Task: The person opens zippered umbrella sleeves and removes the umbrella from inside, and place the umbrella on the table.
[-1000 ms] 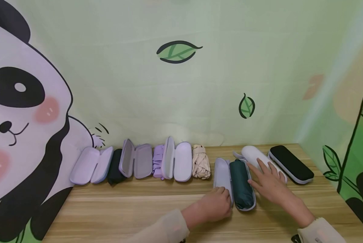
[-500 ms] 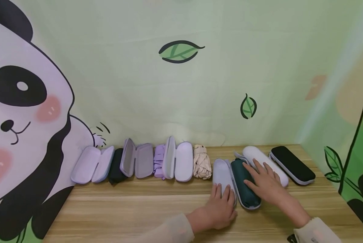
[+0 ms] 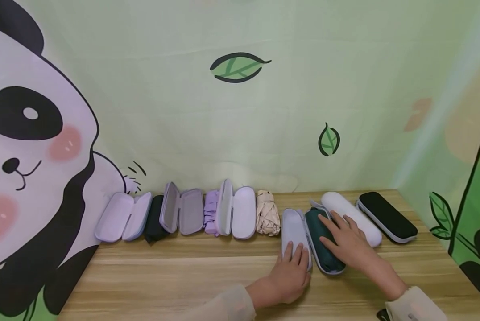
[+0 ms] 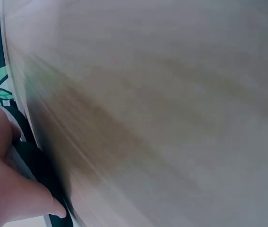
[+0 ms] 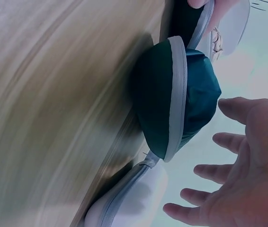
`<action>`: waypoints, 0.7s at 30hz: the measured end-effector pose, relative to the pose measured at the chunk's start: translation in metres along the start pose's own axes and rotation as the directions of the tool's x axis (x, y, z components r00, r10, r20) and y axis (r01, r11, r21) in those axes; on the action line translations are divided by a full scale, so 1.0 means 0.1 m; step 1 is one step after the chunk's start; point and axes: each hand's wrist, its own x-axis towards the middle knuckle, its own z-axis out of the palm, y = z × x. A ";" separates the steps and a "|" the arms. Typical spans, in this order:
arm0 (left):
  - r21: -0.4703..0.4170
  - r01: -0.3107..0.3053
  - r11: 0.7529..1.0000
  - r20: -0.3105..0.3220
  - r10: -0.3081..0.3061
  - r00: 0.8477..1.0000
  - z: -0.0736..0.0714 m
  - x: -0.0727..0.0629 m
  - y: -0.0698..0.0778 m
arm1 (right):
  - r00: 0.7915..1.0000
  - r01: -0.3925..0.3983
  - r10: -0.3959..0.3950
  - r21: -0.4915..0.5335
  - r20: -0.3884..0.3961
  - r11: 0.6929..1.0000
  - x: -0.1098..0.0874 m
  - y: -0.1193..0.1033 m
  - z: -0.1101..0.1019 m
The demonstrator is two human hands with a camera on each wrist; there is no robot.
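A dark green folded umbrella [image 3: 322, 255] lies in one half of an open zip case; the case's pale grey lid half [image 3: 293, 225] lies flat to its left. My left hand [image 3: 289, 277] rests on the near end of that lid half, fingers extended. In the left wrist view its thumb lies along the dark green outer edge. My right hand [image 3: 351, 243] is spread over the right side of the umbrella, fingertips right at its fabric. From the right wrist view, the case's grey zip edge [image 5: 177, 94] surrounds the umbrella, with my right fingers straight.
A white case [image 3: 354, 218] and a black case [image 3: 386, 218] lie on the right. Leftward stand a beige folded umbrella [image 3: 267, 214], an open white case [image 3: 243, 214], a purple umbrella [image 3: 210, 211], an open grey case [image 3: 190, 211], a black umbrella [image 3: 154, 220] and an open lilac case [image 3: 113, 218].
My left hand has gone from curled at the lid half's near edge to lying with extended fingers on it. My right hand has shifted onto the umbrella. The open case has turned slightly.
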 end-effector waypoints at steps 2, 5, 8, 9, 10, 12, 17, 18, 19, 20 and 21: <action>-0.014 -0.004 1.000 -0.012 0.004 1.000 0.02 0.00 -0.01 | 1.000 -0.002 0.002 0.001 0.004 1.000 0.00 -0.01 0.00; -0.017 -0.009 1.000 -0.029 0.009 1.000 0.06 0.02 -0.02 | 1.000 -0.004 0.004 0.005 0.004 1.000 0.00 -0.03 0.00; 0.020 -0.002 1.000 -0.042 0.003 0.999 0.08 0.03 -0.02 | 1.000 0.009 -0.008 0.004 -0.005 1.000 0.00 -0.04 0.01; 0.037 0.006 0.999 -0.040 -0.004 0.999 0.08 0.03 -0.01 | 1.000 0.016 -0.016 0.004 -0.013 1.000 0.00 -0.04 0.01; 0.060 0.012 0.998 -0.046 -0.009 0.999 0.08 0.03 -0.01 | 1.000 0.022 -0.022 0.003 -0.017 1.000 0.00 -0.04 0.02; 0.106 0.026 0.994 -0.054 -0.020 0.998 0.09 0.03 0.01 | 0.999 0.035 -0.035 0.000 -0.028 0.999 0.00 -0.05 0.03; 0.169 0.040 0.985 -0.066 -0.029 0.997 0.10 0.04 0.04 | 0.998 0.042 -0.042 -0.007 -0.046 0.999 -0.01 -0.05 0.02; 0.165 0.040 0.986 -0.067 -0.030 0.997 0.10 0.04 0.04 | 0.998 0.041 -0.042 -0.009 -0.046 0.999 -0.01 -0.04 0.02; 0.152 0.043 0.987 -0.067 -0.033 0.997 0.08 0.04 0.04 | 0.998 0.043 -0.044 -0.010 -0.049 0.999 -0.01 -0.04 0.02; 0.135 0.046 0.990 -0.065 -0.037 0.997 0.07 0.04 0.04 | 0.998 0.044 -0.044 -0.010 -0.050 0.999 -0.01 -0.04 0.02; 0.115 0.047 0.992 -0.064 -0.040 0.997 0.06 0.03 0.04 | 0.998 0.044 -0.044 -0.010 -0.051 0.999 -0.01 -0.04 0.03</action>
